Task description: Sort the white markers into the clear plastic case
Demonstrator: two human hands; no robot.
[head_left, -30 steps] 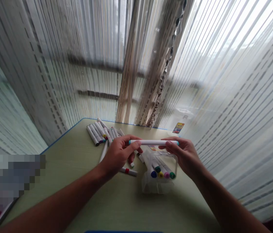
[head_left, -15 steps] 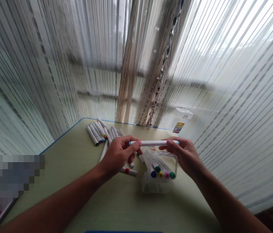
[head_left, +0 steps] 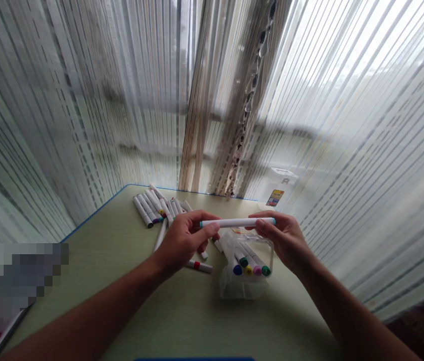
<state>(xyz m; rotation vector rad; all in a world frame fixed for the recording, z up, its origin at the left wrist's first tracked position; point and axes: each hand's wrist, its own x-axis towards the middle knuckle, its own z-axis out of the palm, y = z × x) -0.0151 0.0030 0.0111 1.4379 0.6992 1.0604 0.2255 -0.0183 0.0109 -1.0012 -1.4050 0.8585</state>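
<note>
A white marker with turquoise ends is held level between my two hands, above the table. My left hand pinches its left end between thumb and fingers. The other end sits in the grip of my right hand. Just below is a clear plastic case, lying with its open side towards me. Inside it are several markers with coloured ends, among them a blue one and a pink one. Loose white markers lie behind and around my left hand, and one with a red band rests below it.
The pale green table has a blue edge. A clear plastic cover with a yellow label stands at the back right against the string curtain. A blurred-out patch fills the lower left.
Both hands still hold the marker. My right hand has shifted very slightly left, and the marker's right end with it. Otherwise the view has only moved a little.
</note>
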